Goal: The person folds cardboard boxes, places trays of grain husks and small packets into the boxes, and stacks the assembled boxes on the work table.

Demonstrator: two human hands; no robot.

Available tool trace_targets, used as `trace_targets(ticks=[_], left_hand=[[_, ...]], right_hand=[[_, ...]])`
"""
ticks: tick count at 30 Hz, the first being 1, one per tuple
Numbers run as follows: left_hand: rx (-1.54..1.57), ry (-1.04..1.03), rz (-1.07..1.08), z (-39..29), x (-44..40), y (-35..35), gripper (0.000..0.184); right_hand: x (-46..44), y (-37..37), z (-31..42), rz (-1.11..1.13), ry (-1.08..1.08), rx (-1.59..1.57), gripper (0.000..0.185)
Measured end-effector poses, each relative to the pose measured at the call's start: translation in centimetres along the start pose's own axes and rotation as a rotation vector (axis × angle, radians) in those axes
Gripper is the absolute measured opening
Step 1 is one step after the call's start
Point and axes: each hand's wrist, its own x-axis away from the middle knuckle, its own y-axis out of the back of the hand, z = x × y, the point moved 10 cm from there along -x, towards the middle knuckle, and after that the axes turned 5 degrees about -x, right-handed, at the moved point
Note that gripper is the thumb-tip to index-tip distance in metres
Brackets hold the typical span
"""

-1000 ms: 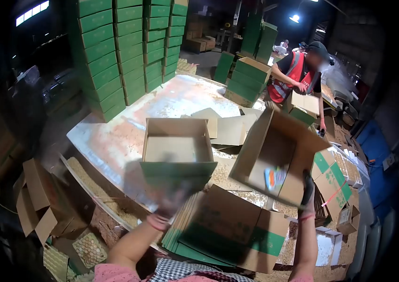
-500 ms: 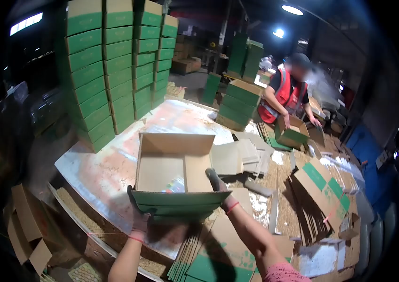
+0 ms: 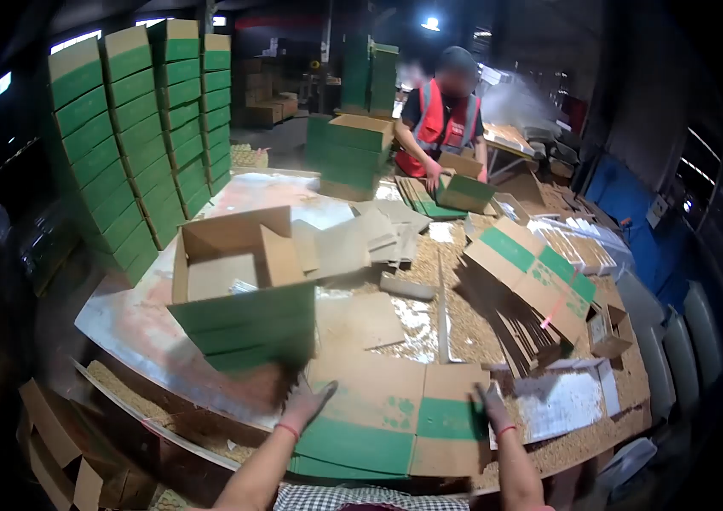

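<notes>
At far left, low down, a brown cardboard carton (image 3: 59, 439) is gaping with loose flaps. Above it, tall columns of green-and-brown boxes (image 3: 114, 145) are rising in straight ribs. The counter (image 3: 123, 311) is showing a smooth, whitish surface smeared with pink. On it an open box (image 3: 242, 319) is sitting, green outside and plain brown inside, with something small and pale lying on its bottom.

Just right of that, my left grip (image 3: 303, 407), gloved, is resting at the left edge of a flattened box (image 3: 370, 417), thumb stretching out. The flattened box is lying right before me: a wide, flat, matt sheet, creased upright, with brown above, a green band along it and faint green printing. Beyond it, a person (image 3: 445, 128) in a red vest is handling a smaller green box (image 3: 468, 194). My right grip (image 3: 496, 410) is standing at the sheet's right edge, fingers pointing forward; I cannot tell whether either grip is closing on the cardboard.

Farther right, crumbly tan flakes (image 3: 468, 324) are covering the surface, and more folded cardboard (image 3: 536, 277) is leaning in a fanned pile.
</notes>
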Motion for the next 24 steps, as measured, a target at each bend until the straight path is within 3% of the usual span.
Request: trace_targets(ticks=[2,3,6,7,8,10,12,14,15,16,17,19,20,22,24], left_hand=[[0.119,-0.114,0.012,-1.5,1.4,-0.2,0.098],[0.113,-0.124,0.039,-3.2,3.4,1.0,0.092],[0.479,-0.232,-0.275,-1.9,4.3,3.4,0.075],[0.562,-0.212,-0.350,-3.3,6.3,6.0,0.069],[0.438,-0.370,-0.531,-5.5,8.3,9.0,0.077],[0.103,-0.593,-0.977,-9.3,13.8,14.0,0.093],[-0.363,-0.983,-1.246,-22.8,24.3,18.0,0.090],[-0.833,-1.021,-0.649,-27.2,21.4,14.6,0.086],[-0.794,-0.998,-0.440,-26.7,18.6,13.2,0.082],[-0.663,-0.905,-0.310,-26.1,16.8,13.3,0.070],[-0.669,-0.917,-0.233,-26.0,16.3,13.2,0.064],[-0.634,-0.890,-0.041,-26.0,15.5,13.0,0.050],[-0.618,-0.822,0.008,-25.4,14.3,13.2,0.044],[-0.567,-0.643,0.058,-24.5,11.8,14.9,0.039],[-0.802,-0.572,-0.006,-25.1,11.2,15.2,0.038]], right_hand=[[1.3,3.2,3.9,-0.270,-0.082,-0.401,0.057],[1.1,5.9,6.7,-0.294,0.039,-0.490,0.056],[2.6,16.5,15.3,-0.473,0.293,-0.771,0.054],[2.3,18.2,15.4,-0.507,0.250,-0.770,0.053],[2.2,19.4,14.9,-0.538,0.210,-0.765,0.053],[1.1,19.2,14.5,-0.521,0.344,-1.065,0.055],[1.7,16.0,13.7,-0.425,0.025,-1.049,0.058],[1.0,16.5,14.9,-0.326,0.350,-1.153,0.057],[2.0,19.4,15.5,-0.566,0.474,-0.894,0.048],[4.1,21.5,17.9,-0.683,0.467,-0.979,0.053],[7.6,24.9,23.2,-0.851,0.662,-0.441,0.058],[9.1,21.2,30.1,-0.605,0.810,0.127,0.067],[9.1,17.9,30.7,-0.458,0.838,0.251,0.071],[12.0,17.4,30.4,-0.496,0.926,0.215,0.064],[15.5,18.8,29.4,-0.504,1.211,-0.084,0.040]])
